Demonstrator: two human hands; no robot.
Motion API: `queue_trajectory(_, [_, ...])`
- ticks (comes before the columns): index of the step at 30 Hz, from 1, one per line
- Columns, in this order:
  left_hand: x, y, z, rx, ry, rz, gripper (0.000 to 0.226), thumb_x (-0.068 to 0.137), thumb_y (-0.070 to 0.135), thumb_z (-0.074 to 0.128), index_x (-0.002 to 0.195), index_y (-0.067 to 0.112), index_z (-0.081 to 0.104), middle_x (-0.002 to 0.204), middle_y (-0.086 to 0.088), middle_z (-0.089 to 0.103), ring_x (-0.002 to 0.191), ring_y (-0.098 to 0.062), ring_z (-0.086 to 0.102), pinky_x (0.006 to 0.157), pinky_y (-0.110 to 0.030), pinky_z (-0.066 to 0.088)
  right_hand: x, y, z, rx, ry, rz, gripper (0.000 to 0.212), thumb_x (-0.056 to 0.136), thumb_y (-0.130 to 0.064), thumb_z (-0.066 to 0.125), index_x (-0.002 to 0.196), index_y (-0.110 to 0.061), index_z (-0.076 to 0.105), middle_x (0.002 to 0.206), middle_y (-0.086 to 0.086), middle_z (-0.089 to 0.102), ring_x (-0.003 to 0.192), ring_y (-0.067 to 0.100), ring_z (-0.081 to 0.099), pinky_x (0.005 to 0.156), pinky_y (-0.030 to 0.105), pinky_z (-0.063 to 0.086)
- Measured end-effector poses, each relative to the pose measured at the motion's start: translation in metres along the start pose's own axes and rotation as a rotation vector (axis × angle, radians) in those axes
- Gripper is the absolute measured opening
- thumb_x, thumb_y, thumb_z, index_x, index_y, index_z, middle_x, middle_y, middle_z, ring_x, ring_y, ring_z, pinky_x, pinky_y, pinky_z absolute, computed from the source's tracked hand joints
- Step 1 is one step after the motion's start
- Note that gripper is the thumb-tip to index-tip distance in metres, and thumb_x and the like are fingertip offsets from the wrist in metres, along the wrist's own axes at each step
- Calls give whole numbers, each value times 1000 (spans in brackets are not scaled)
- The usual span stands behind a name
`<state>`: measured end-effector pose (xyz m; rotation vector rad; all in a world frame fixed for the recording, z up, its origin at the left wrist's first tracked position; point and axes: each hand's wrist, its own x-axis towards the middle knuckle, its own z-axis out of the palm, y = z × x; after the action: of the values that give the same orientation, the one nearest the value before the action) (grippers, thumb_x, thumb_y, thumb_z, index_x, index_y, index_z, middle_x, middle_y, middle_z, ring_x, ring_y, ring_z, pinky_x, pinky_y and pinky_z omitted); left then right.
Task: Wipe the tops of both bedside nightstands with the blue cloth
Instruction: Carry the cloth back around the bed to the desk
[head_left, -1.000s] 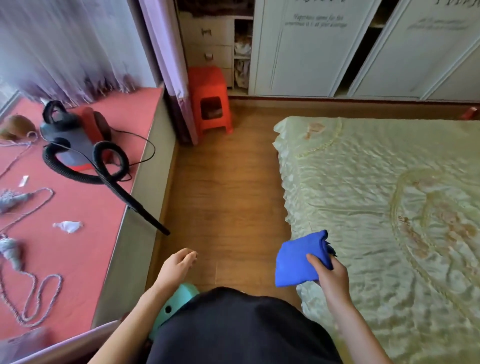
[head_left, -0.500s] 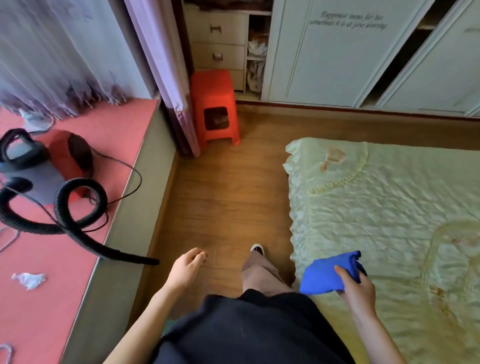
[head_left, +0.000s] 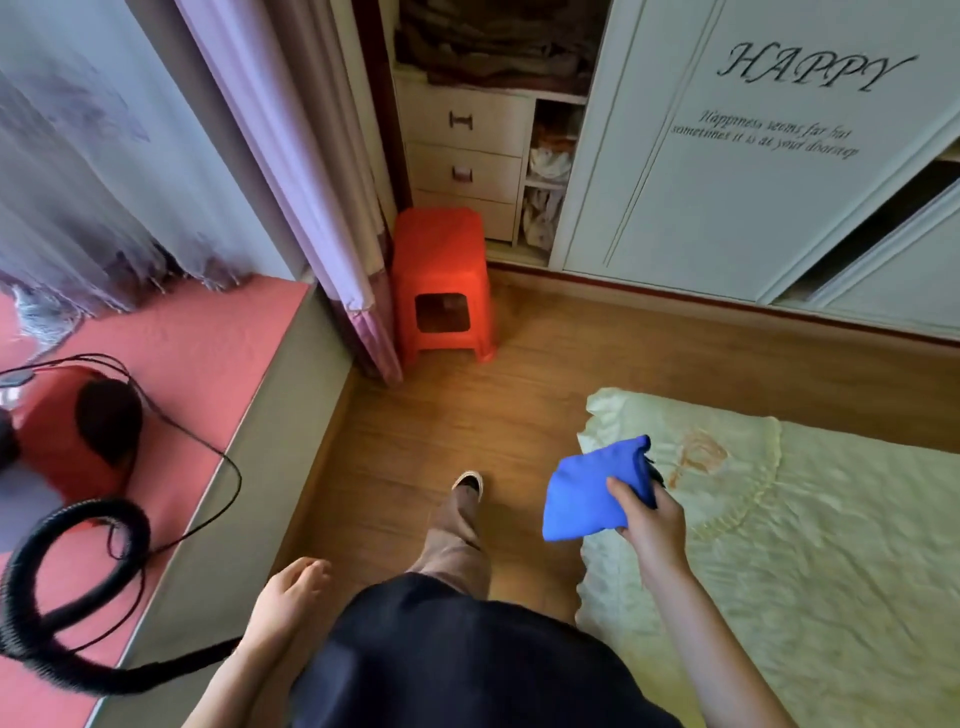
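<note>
Blue cloth (head_left: 592, 491) is gripped bunched in right hand (head_left: 652, 525) above bed (head_left: 810, 545) corner, carried ready for wiping. Left hand (head_left: 288, 597) is loosely curled, empty. No nightstand visible.

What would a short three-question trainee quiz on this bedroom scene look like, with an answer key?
1. True or false: the left hand holds the blue cloth.
2. Which stands beside the purple curtain? A) orange stool B) green bucket C) white chair
3. Fill in: the large word on the wardrobe door is ____.

Key: 1 false, the right hand holds it; 2 A; 3 HAPPY.
</note>
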<state>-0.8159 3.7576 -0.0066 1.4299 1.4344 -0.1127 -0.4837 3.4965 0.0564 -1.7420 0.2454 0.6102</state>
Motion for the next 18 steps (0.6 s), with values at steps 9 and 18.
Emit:
queue_trajectory(9, [176, 252, 31, 99, -116, 195, 26, 80, 43, 51, 81, 24, 69, 83, -5, 72, 76, -26, 65, 82, -47, 52, 154, -94, 48, 87, 190, 60, 15, 86, -11, 69, 98, -19, 67, 99, 7, 68, 92, 24, 65, 80, 45, 54])
queue_trajectory(18, [255, 512, 144, 271, -396, 426, 22, 89, 32, 52, 82, 22, 70, 84, -3, 72, 80, -20, 65, 80, -34, 48, 243, -140, 2, 156, 497, 185, 43, 82, -22, 74, 120, -5, 62, 112, 21, 67, 101, 40, 65, 92, 55, 52])
